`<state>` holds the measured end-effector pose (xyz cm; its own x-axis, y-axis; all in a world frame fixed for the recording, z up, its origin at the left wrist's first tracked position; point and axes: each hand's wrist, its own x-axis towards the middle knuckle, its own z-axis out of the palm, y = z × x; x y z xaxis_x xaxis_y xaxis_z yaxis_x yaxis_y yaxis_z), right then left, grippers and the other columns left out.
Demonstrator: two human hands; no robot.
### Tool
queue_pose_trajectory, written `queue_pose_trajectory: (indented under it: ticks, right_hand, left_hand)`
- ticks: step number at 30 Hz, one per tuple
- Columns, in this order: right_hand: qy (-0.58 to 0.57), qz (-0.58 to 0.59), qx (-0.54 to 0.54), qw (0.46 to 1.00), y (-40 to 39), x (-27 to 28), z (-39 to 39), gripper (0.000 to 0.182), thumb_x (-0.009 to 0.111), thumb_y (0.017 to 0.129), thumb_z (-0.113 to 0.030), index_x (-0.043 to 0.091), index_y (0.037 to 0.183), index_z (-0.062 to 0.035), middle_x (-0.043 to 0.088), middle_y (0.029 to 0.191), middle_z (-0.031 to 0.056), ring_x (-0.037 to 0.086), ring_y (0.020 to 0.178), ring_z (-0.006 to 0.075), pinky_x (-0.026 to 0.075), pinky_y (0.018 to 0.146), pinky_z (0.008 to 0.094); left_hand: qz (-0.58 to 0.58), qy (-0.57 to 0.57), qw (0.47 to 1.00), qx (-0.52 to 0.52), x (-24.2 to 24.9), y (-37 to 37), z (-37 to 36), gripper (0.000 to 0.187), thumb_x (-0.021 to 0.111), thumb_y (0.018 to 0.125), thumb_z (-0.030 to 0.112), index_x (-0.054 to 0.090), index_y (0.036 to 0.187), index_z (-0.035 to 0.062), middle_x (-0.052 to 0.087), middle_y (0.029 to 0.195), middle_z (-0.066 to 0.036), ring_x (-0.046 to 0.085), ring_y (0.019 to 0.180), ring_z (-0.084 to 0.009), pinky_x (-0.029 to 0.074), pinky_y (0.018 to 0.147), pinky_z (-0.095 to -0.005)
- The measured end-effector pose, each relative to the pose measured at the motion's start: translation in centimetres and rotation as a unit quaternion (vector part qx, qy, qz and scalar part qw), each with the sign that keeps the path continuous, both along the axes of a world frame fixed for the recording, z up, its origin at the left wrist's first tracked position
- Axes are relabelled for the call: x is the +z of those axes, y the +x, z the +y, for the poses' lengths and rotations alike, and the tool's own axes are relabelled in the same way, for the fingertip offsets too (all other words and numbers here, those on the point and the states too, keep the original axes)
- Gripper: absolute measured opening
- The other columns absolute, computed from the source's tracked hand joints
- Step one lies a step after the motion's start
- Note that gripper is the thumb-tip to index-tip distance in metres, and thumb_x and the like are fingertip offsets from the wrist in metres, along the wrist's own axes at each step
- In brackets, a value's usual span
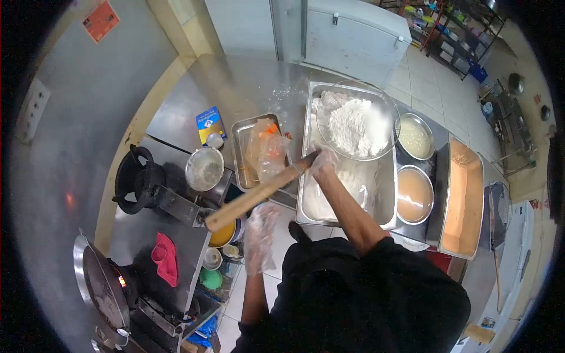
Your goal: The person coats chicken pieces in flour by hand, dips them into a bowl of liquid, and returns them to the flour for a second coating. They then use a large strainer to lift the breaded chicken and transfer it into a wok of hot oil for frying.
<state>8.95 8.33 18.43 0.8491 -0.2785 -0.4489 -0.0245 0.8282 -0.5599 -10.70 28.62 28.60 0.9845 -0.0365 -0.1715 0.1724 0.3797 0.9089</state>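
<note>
Over the big steel tray (385, 194) I see my right hand (322, 160), gloved in thin plastic, closed around the upper end of a long wooden rolling pin (259, 193). The pin slants down to the left, its lower end hanging out past the counter edge, near my left hand (261, 232). That hand, also gloved, hangs loosely open below the pin, and I cannot tell whether it touches the wood. Just beyond my right hand a glass bowl (321, 120) heaped with white flour (356, 126) rests on the tray's far end. Left of the tray sits a smaller steel pan (240, 132) holding plastic bags (268, 150). Right of the tray stand two round steel bowls (414, 194) of pale liquid. Further left, a gas burner (138, 179) stands on the steel counter (235, 82).
</note>
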Motion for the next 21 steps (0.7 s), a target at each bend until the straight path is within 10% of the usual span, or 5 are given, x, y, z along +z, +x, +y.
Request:
queue_pose_trajectory:
  ticks: [12,13,16,18,21]
  right_hand:
    - [0.030,-0.053,0.055,0.997,-16.7,5.2,-4.3,0.011,0.041,0.084,-0.008,0.045,0.074,-0.0061,0.047,0.065,0.0063,0.047,0.054,0.0152,0.041,0.047,0.0269]
    - [0.200,-0.196,0.102,0.955,-17.5,2.1,-4.6,0.012,0.040,0.084,-0.010,0.048,0.077,-0.0064,0.051,0.068,0.0068,0.050,0.057,0.0161,0.043,0.049,0.0292]
    - [-0.087,-0.057,0.147,0.984,-17.5,2.6,-5.2,0.011,0.041,0.084,-0.013,0.049,0.079,-0.0077,0.052,0.072,0.0055,0.051,0.059,0.0158,0.044,0.051,0.0305]
    - [-0.077,-0.035,0.176,0.981,-18.0,5.6,-5.8,0.014,0.041,0.085,-0.015,0.051,0.077,-0.0076,0.053,0.072,0.0047,0.052,0.060,0.0167,0.046,0.053,0.0308]
    - [-0.106,-0.042,0.150,0.982,-21.3,7.5,-6.3,0.021,0.039,0.084,-0.017,0.053,0.071,-0.0078,0.053,0.066,0.0042,0.052,0.058,0.0176,0.047,0.053,0.0318]
  left_hand:
    - [0.044,0.461,0.879,0.116,-6.4,-26.2,2.5,0.017,0.048,0.084,0.014,0.052,0.093,-0.0001,0.056,0.077,-0.012,0.053,0.069,-0.0221,0.043,0.063,-0.0330]
    - [0.054,0.490,0.864,0.102,-6.3,-28.8,1.7,0.016,0.048,0.084,0.014,0.052,0.091,0.0001,0.056,0.074,-0.012,0.053,0.066,-0.0226,0.044,0.061,-0.0334]
    - [0.093,0.434,0.889,0.109,-15.6,-39.6,2.8,0.012,0.050,0.082,0.011,0.053,0.089,0.0016,0.057,0.070,-0.009,0.054,0.064,-0.0183,0.044,0.056,-0.0292]
    - [0.114,0.397,0.905,0.105,-22.6,-46.3,4.2,0.010,0.051,0.080,0.009,0.053,0.088,0.0025,0.057,0.068,-0.007,0.055,0.062,-0.0155,0.044,0.053,-0.0264]
    - [0.184,0.459,0.862,0.110,-17.9,-51.7,-0.5,0.013,0.053,0.077,0.006,0.053,0.090,0.0036,0.057,0.068,-0.005,0.058,0.068,-0.0124,0.045,0.052,-0.0234]
